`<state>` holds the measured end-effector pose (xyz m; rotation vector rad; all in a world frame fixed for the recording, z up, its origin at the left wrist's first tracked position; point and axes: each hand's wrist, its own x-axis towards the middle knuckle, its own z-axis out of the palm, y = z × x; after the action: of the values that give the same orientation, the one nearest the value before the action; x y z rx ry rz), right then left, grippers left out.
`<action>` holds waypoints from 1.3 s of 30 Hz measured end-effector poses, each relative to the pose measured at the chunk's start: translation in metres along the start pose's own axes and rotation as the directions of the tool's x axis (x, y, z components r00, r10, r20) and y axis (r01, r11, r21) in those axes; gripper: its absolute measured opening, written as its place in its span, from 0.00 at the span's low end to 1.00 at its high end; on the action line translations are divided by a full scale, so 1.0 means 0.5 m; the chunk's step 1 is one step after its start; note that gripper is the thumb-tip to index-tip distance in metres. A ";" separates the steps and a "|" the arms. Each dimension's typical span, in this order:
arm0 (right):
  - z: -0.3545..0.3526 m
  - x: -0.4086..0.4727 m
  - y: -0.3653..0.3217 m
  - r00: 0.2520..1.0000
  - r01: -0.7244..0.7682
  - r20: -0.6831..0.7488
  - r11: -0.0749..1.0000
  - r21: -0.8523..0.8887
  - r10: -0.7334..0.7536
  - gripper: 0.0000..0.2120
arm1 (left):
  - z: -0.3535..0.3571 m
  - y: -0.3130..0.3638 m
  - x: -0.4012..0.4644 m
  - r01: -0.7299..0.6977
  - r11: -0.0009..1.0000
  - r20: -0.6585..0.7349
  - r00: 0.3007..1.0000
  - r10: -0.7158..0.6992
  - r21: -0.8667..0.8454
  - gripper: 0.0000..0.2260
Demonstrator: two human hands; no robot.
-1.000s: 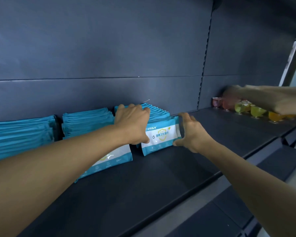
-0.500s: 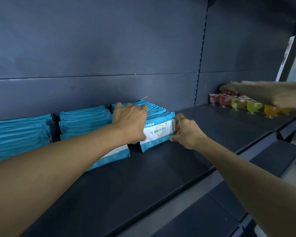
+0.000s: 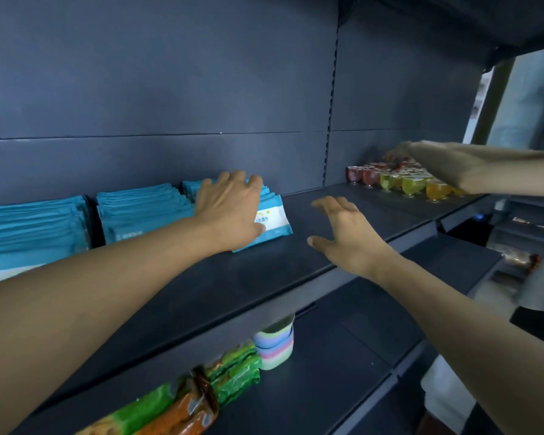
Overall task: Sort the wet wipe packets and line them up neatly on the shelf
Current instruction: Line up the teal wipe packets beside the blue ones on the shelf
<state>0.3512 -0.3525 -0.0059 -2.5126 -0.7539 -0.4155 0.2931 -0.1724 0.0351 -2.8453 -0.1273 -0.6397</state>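
On the dark grey shelf [image 3: 296, 265], against a matte dark back panel [image 3: 170, 89] with a slotted upright [image 3: 331, 120] dividing two bays: three rows of teal wet wipe packets [image 3: 145, 211] stand on edge, left to right, close together. Rightmost row fronted by a packet with a white label [image 3: 274, 219], leaning slightly.

Left hand [image 3: 230, 208] lies over the top of the rightmost row, fingers spread and draped on the packet edges, thumb at the front label. Right hand [image 3: 346, 237] hovers above bare shelf just right of that row, fingers apart and loosely bent, touching nothing.

Right bay, same shelf level: small jelly cups [image 3: 402, 182], red through green to orange, in rows. Another person's arm [image 3: 484, 171] reaches in from the right over them; its fingertips are too blurred to read.

Shelf below [image 3: 343, 356]: green and orange snack bags [image 3: 201, 390], and a stack of pastel tubs [image 3: 274, 343] tucked under the upper shelf's lip.
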 end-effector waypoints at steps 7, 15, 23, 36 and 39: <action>0.021 -0.230 0.074 0.998 -0.030 0.056 0.999 0.017 0.029 0.26 | -0.011 0.165 -0.181 -0.123 0.954 0.039 0.989 0.139 -0.274 0.20; 0.185 -0.514 0.202 0.895 -0.285 0.356 0.958 -0.009 0.270 0.26 | 0.220 0.317 -0.383 -0.127 0.877 0.436 0.829 0.350 -0.463 0.15; 0.377 -0.767 0.328 0.593 -0.598 0.553 0.780 -0.185 0.585 0.23 | 0.529 0.412 -0.539 -0.152 0.856 0.699 0.517 0.495 -0.494 0.14; 0.759 -1.009 0.504 0.280 -0.856 0.553 0.465 -0.226 0.785 0.23 | 1.002 0.561 -0.728 -0.228 0.831 0.716 0.423 0.555 -0.508 0.19; 0.851 -1.043 0.551 0.279 -0.862 0.498 0.443 -0.247 0.821 0.25 | 1.102 0.610 -0.747 -0.312 0.808 0.645 0.489 0.588 -0.500 0.22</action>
<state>0.1550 -0.5567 -0.6759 -2.5214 0.5209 0.7715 0.2238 -0.3529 -0.6712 -3.0089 0.6607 0.8120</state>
